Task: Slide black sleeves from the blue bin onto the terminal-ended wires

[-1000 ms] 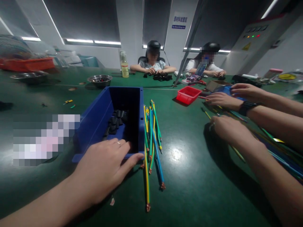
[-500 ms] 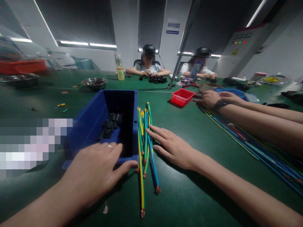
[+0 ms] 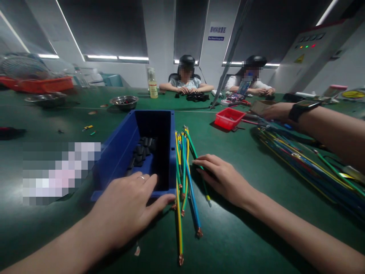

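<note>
My left hand (image 3: pixel 128 205) is hooked over the near wall of a blue plastic bin (image 3: pixel 172 152), fingers inside and thumb along the outer edge. Inside the bin lie several black pieces (image 3: pixel 141 152). Beside its right wall lies a bundle of yellow, green and blue wires (image 3: pixel 182 167), some with bare copper strands at the near ends. My right hand (image 3: pixel 222 177) has its fingers closed around a green wire (image 3: pixel 204 186), angled away from the bundle. That wire has a yellow band and a silvery tip at the near end. Its middle is partly hidden under my fingers.
A red tray (image 3: pixel 229 118) stands beyond the wires. At the right, a co-worker's arm (image 3: pixel 327 121) reaches over a long wire bundle (image 3: pixel 308 163). Two metal bowls (image 3: pixel 124 102) and a bottle (image 3: pixel 153 83) stand farther back. Two people sit across the green table (image 3: pixel 159 243).
My right hand has drawn a green wire rightward, off the bundle's side. My left hand stays on the bin. The co-worker's arms have shifted at the right, and the whole view has turned slightly left.
</note>
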`<state>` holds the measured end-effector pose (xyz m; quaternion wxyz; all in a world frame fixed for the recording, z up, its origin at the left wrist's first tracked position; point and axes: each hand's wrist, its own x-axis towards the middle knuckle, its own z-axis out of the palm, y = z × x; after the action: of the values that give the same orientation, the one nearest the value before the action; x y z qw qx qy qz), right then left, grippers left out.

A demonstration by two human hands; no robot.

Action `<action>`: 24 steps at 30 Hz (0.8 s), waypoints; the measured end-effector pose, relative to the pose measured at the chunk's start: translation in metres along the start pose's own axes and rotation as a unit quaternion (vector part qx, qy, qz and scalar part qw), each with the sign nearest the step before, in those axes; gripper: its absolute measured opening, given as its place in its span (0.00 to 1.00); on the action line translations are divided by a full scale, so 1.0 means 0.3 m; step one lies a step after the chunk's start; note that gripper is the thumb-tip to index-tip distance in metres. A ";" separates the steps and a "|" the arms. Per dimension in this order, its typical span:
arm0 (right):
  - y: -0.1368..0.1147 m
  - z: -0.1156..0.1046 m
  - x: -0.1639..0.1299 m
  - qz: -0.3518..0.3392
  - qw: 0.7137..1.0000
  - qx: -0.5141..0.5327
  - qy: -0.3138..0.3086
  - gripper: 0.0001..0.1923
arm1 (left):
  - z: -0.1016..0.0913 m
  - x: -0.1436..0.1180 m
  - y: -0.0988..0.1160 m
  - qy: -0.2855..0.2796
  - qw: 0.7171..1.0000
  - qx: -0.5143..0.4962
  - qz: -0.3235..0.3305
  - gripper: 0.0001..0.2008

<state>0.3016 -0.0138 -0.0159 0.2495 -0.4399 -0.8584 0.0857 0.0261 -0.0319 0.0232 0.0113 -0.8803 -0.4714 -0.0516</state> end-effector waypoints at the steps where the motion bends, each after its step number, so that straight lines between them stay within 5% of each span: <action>1: 0.004 -0.003 -0.001 0.003 1.000 -0.009 0.001 0.15 | 0.001 0.000 -0.001 0.000 1.000 0.005 0.003 0.36; 8: 0.018 -0.002 -0.013 0.029 0.999 -0.025 0.019 0.17 | 0.013 -0.007 -0.006 0.070 0.997 0.000 0.039 0.32; 14: 0.038 0.005 -0.013 0.085 0.996 -0.026 0.007 0.19 | 0.014 -0.015 -0.011 0.180 0.971 -0.119 0.100 0.13; 21: 0.056 -0.034 0.000 0.160 0.986 -0.043 0.008 0.07 | 0.006 -0.025 -0.017 0.220 0.940 -0.195 0.174 0.11; 24: 0.060 -0.037 -0.009 0.192 0.980 -0.053 0.021 0.12 | 0.009 -0.023 -0.021 0.211 0.934 -0.208 0.202 0.12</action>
<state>0.3214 -0.0060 -0.0140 0.2228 -0.6107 -0.7559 0.0774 0.0175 -0.0339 0.0198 -0.0628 -0.9083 -0.2495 -0.3298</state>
